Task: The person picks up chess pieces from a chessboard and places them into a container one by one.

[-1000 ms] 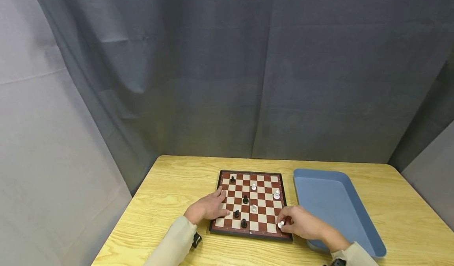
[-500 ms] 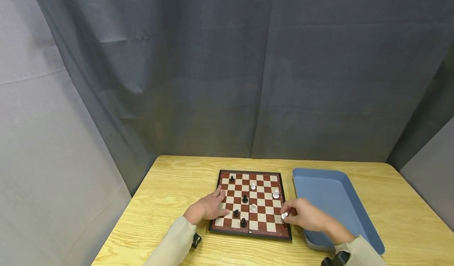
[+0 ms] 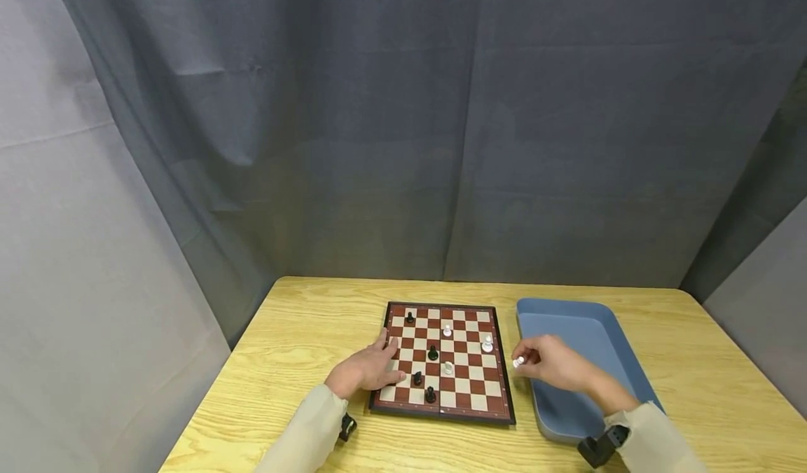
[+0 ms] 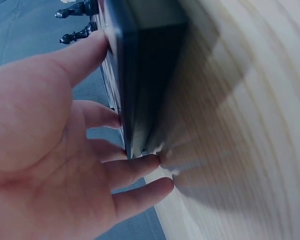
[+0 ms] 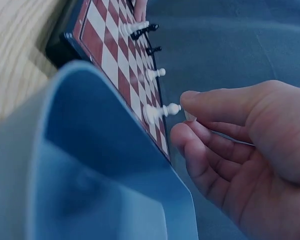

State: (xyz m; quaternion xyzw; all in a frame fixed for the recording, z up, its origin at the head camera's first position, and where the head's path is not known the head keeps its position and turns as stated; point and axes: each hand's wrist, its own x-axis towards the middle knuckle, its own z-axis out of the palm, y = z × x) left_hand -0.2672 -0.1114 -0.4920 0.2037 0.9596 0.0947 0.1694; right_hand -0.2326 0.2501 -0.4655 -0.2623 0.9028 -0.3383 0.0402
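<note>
My right hand (image 3: 557, 364) pinches a small white chess piece (image 3: 518, 362) between thumb and fingers, in the air by the tray's left rim. In the right wrist view only a sliver of that piece shows, so its kind is unclear. The magnetic-style chessboard (image 3: 479, 403) lies flat on the table. My left hand (image 3: 366, 371) rests on its left edge with fingers spread; in the left wrist view the thumb touches the board's top. Still standing on the squares are several black pieces, such as one (image 3: 432, 352) near the middle, and white ones, including a larger one (image 3: 487, 344).
A blue tray (image 3: 586, 326) stands right of the chessboard, a narrow gap between them; its raised wall is close under my right forearm. Both are on a light wooden table (image 3: 315, 319). Grey curtains (image 3: 378, 179) hang behind it and along the sides.
My right hand has lifted the white chess piece off the board's near right corner and carried it right and away from me, past the board's edge. The left hand stays on the board's left edge.
</note>
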